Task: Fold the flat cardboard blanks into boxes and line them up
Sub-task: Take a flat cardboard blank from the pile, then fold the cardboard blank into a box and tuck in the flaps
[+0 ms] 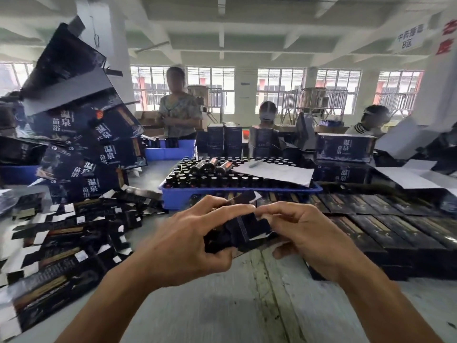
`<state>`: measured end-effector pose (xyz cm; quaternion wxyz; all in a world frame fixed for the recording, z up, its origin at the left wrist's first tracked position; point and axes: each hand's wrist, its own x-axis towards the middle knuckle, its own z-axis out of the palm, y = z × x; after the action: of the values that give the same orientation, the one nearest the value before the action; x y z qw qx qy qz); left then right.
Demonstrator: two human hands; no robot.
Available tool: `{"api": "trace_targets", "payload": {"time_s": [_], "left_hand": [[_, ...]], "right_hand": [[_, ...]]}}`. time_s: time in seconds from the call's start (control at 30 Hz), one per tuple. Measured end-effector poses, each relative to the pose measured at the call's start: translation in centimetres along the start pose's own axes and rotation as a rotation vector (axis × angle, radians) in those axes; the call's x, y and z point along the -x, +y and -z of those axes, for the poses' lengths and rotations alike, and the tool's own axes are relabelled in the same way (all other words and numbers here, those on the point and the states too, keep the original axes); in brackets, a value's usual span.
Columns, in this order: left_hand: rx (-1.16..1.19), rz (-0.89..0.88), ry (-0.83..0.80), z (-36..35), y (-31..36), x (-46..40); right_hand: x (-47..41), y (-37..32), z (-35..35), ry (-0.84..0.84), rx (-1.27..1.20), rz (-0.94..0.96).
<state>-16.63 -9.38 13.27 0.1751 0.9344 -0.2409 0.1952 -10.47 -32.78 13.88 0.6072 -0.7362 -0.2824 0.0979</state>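
Centrally, creased dark cardboard blank (238, 231)

Both bare forearms reach in from the lower edge and meet at the dark cardboard blank (241, 231), held above the table. The left hand (190, 241) grips the blank's left side, fingers curled over its top, thumb underneath. The right hand (304, 233) pinches the blank's right edge, index finger extended toward the left fingertips; its thumb seems tucked below.
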Motion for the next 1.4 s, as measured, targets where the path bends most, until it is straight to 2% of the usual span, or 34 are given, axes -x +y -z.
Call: {"api": "trace_targets", "payload": {"time_s": [0.27,0.4,0.53,0.9,1.1,1.3,1.4], "left_hand": [[-0.093,0.006,-0.012,-0.9,0.6,-0.1],[-0.044,0.031,0.054,-0.9,0.4,-0.2],[-0.005,0.054,0.119,-0.8,0.2,-0.1],[-0.001,0.037,0.148,-1.1,-0.1,0.0],[-0.049,0.021,0.173,-1.3,-0.1,-0.1],[-0.05,0.022,0.201,-1.0,-0.5,0.0],[-0.04,0.013,0.202,-1.1,-0.3,0.0]], "right_hand": [[-0.2,0.8,-0.3,0.136,0.141,0.104],[0.0,0.4,-0.4,0.128,0.194,0.184],[0.1,0.3,-1.1,0.198,0.317,0.225],[0.7,0.3,-1.5,0.26,0.467,0.295],[0.9,0.2,-1.5,0.232,0.498,0.281],[1.1,-0.1,-1.0,0.092,0.592,0.236],[1.1,-0.2,-1.1,0.148,0.56,0.247]]}}
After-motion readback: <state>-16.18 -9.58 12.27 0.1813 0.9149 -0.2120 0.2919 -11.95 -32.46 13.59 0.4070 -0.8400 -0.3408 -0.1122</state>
